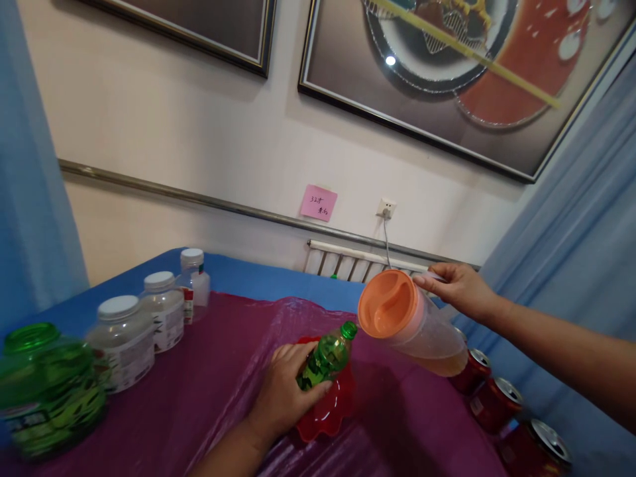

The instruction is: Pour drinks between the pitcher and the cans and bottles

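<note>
The bench [263, 279] is showing a blue surface along its far side, and a wrinkled, shiny purple sheet [213, 358] is covering most of the rest. Along the left, a green jar [50, 397], two clear jars [128, 358] with white lids and a slimmer white-capped container [199, 286] are standing in a row. A red scalloped dish [342, 401] is lying on the sheet, partly hidden; red cans [494, 405] are lining the right side.

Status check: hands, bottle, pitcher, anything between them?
Left hand gripping green bottle at red dish. Right hand holding pitcher, tilted toward bottle; no stream visible. Nothing seen between orange lid and bottle.
</note>
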Demonstrator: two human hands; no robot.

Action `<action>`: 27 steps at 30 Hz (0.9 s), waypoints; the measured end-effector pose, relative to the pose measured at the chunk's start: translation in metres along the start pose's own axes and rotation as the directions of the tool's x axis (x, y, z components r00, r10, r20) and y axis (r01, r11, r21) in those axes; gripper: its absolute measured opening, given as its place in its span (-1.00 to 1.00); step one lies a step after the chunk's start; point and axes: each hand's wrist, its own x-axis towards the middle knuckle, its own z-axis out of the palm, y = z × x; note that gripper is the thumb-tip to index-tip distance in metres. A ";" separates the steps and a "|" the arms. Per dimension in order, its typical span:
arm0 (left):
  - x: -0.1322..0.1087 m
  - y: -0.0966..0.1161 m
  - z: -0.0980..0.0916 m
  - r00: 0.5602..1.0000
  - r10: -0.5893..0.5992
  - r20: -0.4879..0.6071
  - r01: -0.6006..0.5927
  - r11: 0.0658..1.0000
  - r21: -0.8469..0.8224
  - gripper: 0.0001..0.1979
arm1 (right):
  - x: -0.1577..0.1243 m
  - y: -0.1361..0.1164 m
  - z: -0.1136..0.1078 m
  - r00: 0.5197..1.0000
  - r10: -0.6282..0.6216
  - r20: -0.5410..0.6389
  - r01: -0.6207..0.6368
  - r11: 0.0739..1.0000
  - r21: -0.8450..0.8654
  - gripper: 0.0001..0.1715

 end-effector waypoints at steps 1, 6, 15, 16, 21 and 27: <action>0.000 0.000 0.000 1.000 -0.007 0.003 0.007 1.000 0.000 -0.45 | 0.000 -0.002 0.000 1.000 -0.001 0.002 0.001 1.000 -0.002 -0.23; 0.001 0.003 -0.002 1.000 -0.024 0.018 0.024 1.000 -0.001 -0.45 | 0.000 -0.008 -0.002 1.000 -0.023 0.002 0.023 1.000 -0.021 -0.23; -0.001 0.007 -0.003 1.000 -0.016 0.002 0.016 1.000 -0.021 -0.46 | -0.001 -0.009 -0.005 1.000 -0.001 -0.011 0.001 1.000 -0.002 -0.27; -0.001 0.007 -0.003 1.000 -0.016 -0.002 0.016 1.000 -0.023 -0.46 | -0.001 -0.008 -0.005 1.000 -0.002 -0.014 0.001 1.000 -0.001 -0.27; -0.002 0.006 -0.003 1.000 -0.026 -0.009 0.025 0.999 -0.028 -0.46 | -0.001 -0.008 -0.007 1.000 0.005 -0.008 -0.005 1.000 0.012 -0.29; -0.002 0.006 -0.003 1.000 -0.019 -0.001 0.019 0.999 -0.041 -0.47 | -0.001 -0.008 -0.008 1.000 0.015 -0.007 -0.015 1.000 0.017 -0.32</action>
